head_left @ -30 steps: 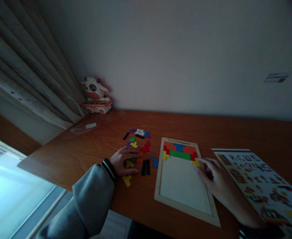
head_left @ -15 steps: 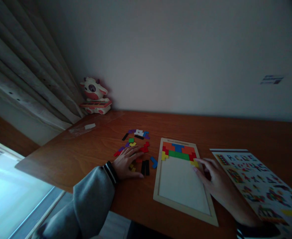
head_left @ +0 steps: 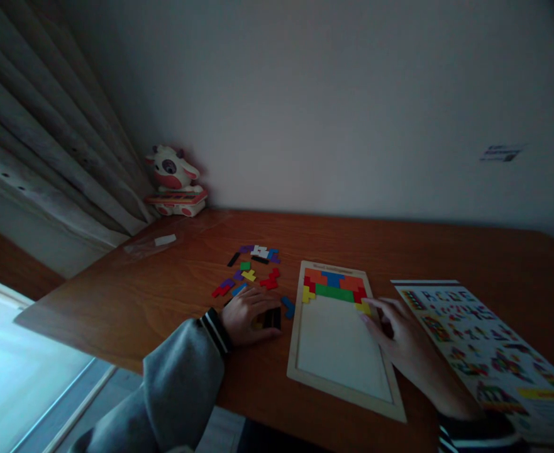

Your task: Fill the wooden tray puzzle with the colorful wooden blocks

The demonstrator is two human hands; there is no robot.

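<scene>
My left hand (head_left: pixel 249 318) rests over the loose pieces with fingers apart, covering part of the two black pieces (head_left: pixel 272 318). No piece is seen held in it. My right hand (head_left: pixel 392 324) reaches over the right rim of the wooden tray (head_left: pixel 294 343), its thumb and forefinger on a yellow piece (head_left: pixel 363 308). That piece lies at the right side, below a red one. Along the tray's top sit orange, blue and red pieces, a long green band (head_left: pixel 334 292) and another yellow piece (head_left: pixel 309 294) at the left. The lower part of the tray is bare.
Loose coloured pieces (head_left: pixel 260 251) lie left of the tray, with a blue one (head_left: pixel 288 307) beside its rim. A printed pattern sheet (head_left: pixel 488 358) lies at the right. A cow toy (head_left: pixel 175 182) and clear plastic (head_left: pixel 144 248) are at the back left.
My left hand has moved nearer the black pieces, uncovering a yellow and a blue piece behind it. My right hand stays at the yellow piece. The view has shifted slightly.
</scene>
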